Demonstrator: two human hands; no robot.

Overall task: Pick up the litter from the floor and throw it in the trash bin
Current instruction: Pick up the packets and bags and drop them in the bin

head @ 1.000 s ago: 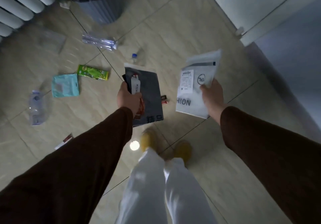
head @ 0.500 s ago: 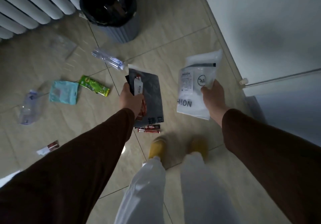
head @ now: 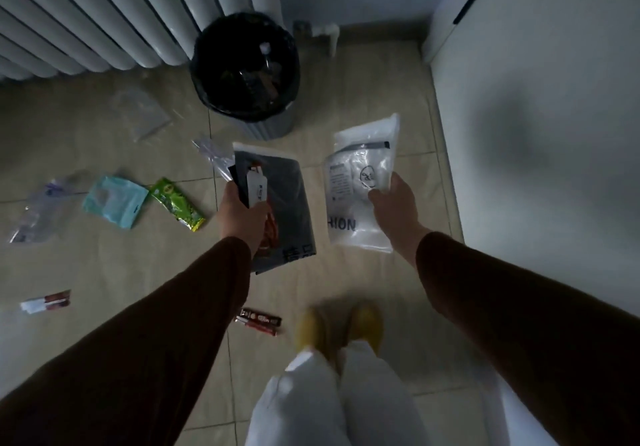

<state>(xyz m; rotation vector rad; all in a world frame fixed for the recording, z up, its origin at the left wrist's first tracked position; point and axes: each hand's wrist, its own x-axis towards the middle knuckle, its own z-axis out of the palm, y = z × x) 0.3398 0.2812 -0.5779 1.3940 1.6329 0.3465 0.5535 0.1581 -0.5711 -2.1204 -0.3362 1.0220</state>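
Note:
My left hand (head: 239,215) grips a dark grey plastic bag (head: 289,203) together with a small white packet (head: 255,187). My right hand (head: 394,208) holds a white plastic bag (head: 360,182) printed with dark letters. Both hang in front of me, a little short of the trash bin (head: 244,71), which is lined with a black bag and holds some litter. On the floor to the left lie a green wrapper (head: 175,203), a light blue pouch (head: 114,201), a clear bag (head: 38,213) and a clear bottle (head: 213,154).
A white radiator (head: 104,12) runs along the back left wall. A white cabinet (head: 540,116) stands close on the right. Dark red wrappers (head: 259,321) lie near my yellow shoes (head: 341,328), another red-and-white wrapper (head: 46,302) at the left, a clear sheet (head: 140,113) near the radiator.
I have stepped toward the bin, which now shows whole in front of me. Both hands keep their bags. The dark red wrappers now lie beside my feet.

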